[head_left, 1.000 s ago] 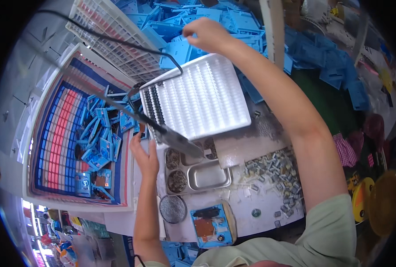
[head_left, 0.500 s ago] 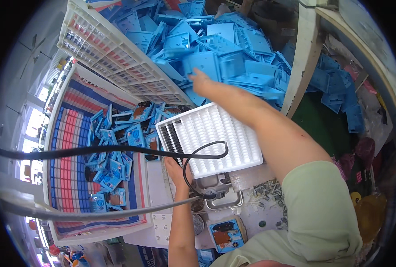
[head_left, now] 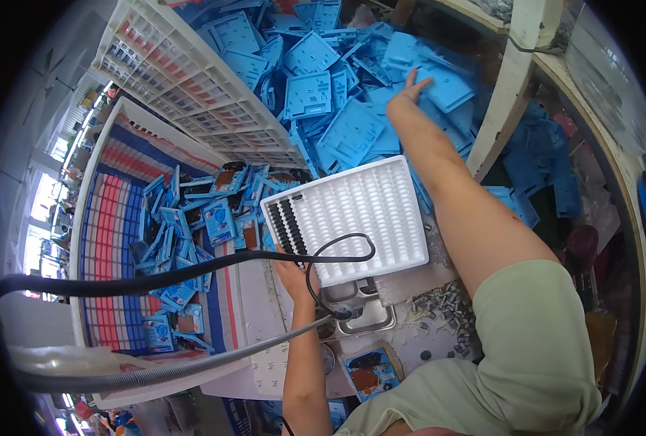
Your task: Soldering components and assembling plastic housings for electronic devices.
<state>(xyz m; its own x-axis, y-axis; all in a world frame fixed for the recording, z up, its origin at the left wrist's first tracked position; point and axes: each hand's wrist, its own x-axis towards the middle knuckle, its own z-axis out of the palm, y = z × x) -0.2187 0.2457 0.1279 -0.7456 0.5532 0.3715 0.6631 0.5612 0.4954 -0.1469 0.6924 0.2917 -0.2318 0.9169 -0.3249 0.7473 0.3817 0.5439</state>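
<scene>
My left hand (head_left: pixel 294 280) grips the lower left edge of a white ribbed tray (head_left: pixel 366 211), its fingers partly hidden by the tray and a cable. Black small parts (head_left: pixel 289 227) fill the rows at the tray's left end; the other rows look white. My right hand (head_left: pixel 409 96) is stretched out over a heap of blue plastic panels (head_left: pixel 352 134) at the back. Its fingers are spread and lie against a blue panel (head_left: pixel 443 86) on the heap's right side, some of which is blurred.
A white crate (head_left: pixel 90 291) lined with striped cloth holds blue units at left; another crate (head_left: pixel 192 80) stands tilted behind it. A black cable (head_left: pixel 156 275) and grey hose (head_left: pixel 214 360) cross in front. Metal dishes (head_left: pixel 366 320), small metal parts (head_left: pixel 446 320) and a blue unit (head_left: pixel 372 374) lie nearer me.
My right hand has swept right and farther back across the heap, shifting panels. The white tray has stayed nearly in place in my left hand.
</scene>
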